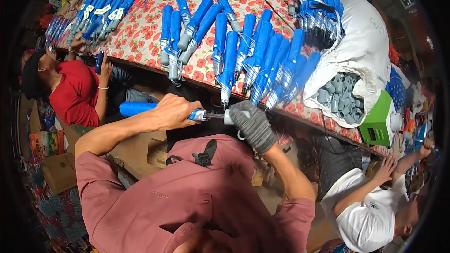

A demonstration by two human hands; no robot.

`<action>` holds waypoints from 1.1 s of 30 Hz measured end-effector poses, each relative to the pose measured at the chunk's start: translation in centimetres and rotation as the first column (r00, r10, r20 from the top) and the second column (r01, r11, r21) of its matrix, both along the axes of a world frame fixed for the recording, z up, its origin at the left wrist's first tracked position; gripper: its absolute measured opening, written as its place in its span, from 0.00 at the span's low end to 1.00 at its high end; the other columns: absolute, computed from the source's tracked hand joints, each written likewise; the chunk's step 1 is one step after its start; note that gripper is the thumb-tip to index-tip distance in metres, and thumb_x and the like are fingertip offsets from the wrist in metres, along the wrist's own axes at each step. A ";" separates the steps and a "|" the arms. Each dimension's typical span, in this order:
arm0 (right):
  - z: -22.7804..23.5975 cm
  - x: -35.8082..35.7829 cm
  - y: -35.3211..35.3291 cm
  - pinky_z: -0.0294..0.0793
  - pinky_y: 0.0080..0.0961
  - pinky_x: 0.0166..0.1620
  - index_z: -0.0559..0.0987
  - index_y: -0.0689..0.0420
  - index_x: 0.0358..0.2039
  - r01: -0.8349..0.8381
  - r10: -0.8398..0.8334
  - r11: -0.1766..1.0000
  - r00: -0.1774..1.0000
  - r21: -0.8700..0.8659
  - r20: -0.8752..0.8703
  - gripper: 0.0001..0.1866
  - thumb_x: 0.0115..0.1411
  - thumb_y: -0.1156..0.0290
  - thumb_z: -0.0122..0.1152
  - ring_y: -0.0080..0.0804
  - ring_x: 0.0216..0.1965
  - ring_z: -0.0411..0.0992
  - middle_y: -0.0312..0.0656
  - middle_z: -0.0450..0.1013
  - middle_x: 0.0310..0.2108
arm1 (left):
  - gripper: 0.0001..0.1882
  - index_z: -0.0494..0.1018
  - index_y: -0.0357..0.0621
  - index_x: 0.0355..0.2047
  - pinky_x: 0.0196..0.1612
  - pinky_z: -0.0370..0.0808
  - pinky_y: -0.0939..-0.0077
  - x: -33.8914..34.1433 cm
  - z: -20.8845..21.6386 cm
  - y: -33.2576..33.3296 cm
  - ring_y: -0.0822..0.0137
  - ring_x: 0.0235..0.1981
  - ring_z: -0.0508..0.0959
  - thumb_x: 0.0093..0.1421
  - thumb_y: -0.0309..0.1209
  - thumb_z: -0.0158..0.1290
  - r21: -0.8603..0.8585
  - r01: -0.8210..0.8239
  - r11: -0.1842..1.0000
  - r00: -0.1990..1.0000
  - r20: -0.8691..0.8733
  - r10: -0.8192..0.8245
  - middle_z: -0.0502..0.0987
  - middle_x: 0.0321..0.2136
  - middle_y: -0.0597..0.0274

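A folded blue umbrella (136, 108) lies sideways in front of my chest, over the table's near edge. My bare left hand (174, 110) is wrapped round its cloth near the silver-lined end. A thin metal shaft (214, 115) runs from there to a grey handle (229, 117). On the right, my right hand (256, 127) in a dark grey knitted glove grips this handle. A small pale loop shows below the glove. Just beyond my hands, several folded blue umbrellas (266, 63) lie side by side with their silver ends toward me.
A flowered cloth (140, 37) covers the table. A white sack (363, 33) spills grey handles (341, 94) at the right, beside a green box (376, 121). More umbrellas (105, 7) lie far left. One person in red (75, 93) sits left, another in white (368, 206) right.
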State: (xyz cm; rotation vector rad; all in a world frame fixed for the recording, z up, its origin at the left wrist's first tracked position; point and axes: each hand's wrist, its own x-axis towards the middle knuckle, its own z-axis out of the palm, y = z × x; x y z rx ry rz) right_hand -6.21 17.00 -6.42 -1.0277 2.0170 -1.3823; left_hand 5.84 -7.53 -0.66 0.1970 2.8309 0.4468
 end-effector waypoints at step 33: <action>-14.9 4.4 -2.5 0.65 0.32 0.24 0.79 0.53 0.33 0.292 -0.305 0.952 0.872 -0.093 -0.383 0.07 0.57 0.66 0.67 0.32 0.26 0.71 0.39 0.75 0.29 | 0.18 0.69 0.51 0.53 0.62 0.67 0.58 -11.7 -11.0 2.7 0.58 0.50 0.74 0.63 0.32 0.51 -0.262 0.535 0.804 0.621 -0.523 -0.584 0.72 0.47 0.58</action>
